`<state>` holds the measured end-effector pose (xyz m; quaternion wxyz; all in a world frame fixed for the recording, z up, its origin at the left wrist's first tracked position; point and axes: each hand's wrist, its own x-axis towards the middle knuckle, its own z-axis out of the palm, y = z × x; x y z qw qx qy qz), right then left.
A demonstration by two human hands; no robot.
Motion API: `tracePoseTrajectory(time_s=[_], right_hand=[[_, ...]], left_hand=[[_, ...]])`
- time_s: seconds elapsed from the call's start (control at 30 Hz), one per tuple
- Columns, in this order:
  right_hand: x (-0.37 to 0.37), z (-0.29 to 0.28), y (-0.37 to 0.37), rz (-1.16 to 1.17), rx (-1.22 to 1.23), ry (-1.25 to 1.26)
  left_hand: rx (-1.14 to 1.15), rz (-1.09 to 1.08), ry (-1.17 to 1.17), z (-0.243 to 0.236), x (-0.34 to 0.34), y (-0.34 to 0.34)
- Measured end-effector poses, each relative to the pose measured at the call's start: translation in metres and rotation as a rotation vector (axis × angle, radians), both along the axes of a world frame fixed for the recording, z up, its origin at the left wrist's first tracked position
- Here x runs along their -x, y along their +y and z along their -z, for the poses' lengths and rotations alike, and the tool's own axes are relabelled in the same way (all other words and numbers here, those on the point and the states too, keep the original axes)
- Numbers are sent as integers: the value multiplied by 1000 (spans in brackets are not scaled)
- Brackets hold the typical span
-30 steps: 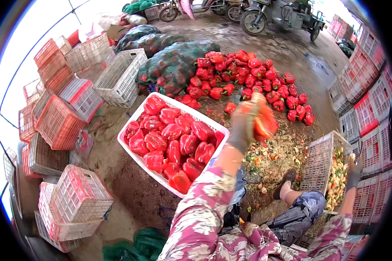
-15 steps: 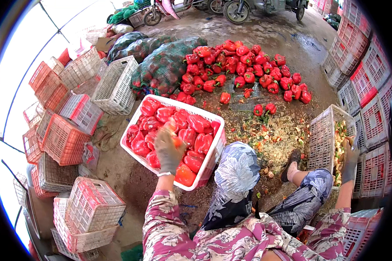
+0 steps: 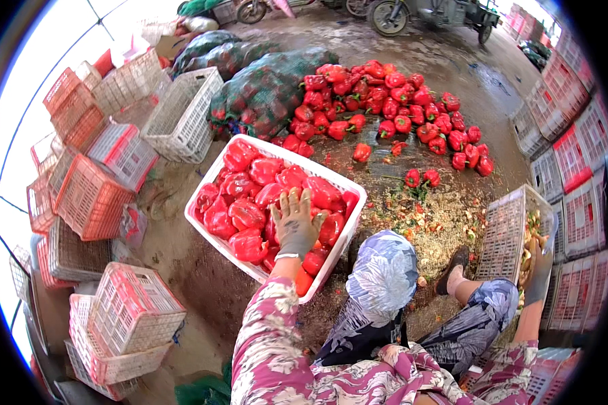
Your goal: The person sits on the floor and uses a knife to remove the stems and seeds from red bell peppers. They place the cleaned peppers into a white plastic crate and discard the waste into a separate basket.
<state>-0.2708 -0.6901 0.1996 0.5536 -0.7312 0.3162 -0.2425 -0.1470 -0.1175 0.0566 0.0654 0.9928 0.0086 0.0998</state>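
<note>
My gloved left hand (image 3: 297,228) lies open, fingers spread, over the red bell peppers (image 3: 246,214) that fill a white plastic crate (image 3: 342,266) on my left. Its palm touches the top layer, and no pepper is gripped in it. On the far right, my gloved right hand (image 3: 539,273) rests at the outer rim of a pale slatted crate (image 3: 500,229). Its fingers are bent and close together at the edge; whatever they hold is hidden. Inside that crate are pepper cores and trimmings (image 3: 532,221).
A heap of loose red peppers (image 3: 405,101) lies ahead, beside a filled green mesh sack (image 3: 260,94). Pepper scraps and seeds (image 3: 439,223) cover the floor before my knees. Stacked crates stand left (image 3: 138,310) and right (image 3: 577,216). A three-wheeled vehicle (image 3: 446,17) is parked behind.
My left hand was blurred over an orange-red pepper; now it is flat and spread on the peppers, farther right. My right hand stays at the crate rim. The whole view has shifted slightly.
</note>
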Motion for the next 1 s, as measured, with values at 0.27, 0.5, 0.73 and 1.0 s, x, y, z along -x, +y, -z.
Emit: tracePoseTrajectory(time_s=[0.27, 0.5, 0.73, 1.0], right_hand=[[-3, 14, -11, 46, 41, 154], [-29, -21, 42, -11, 71, 243], [-20, 8, 18, 74, -52, -5], [-16, 26, 40, 99, -99, 77]], left_hand=[[123, 46, -35, 13, -7, -8], [101, -17, -69, 31, -11, -4], [391, 131, -32, 18, -19, 30], [-2, -440, 121, 14, 28, 102]])
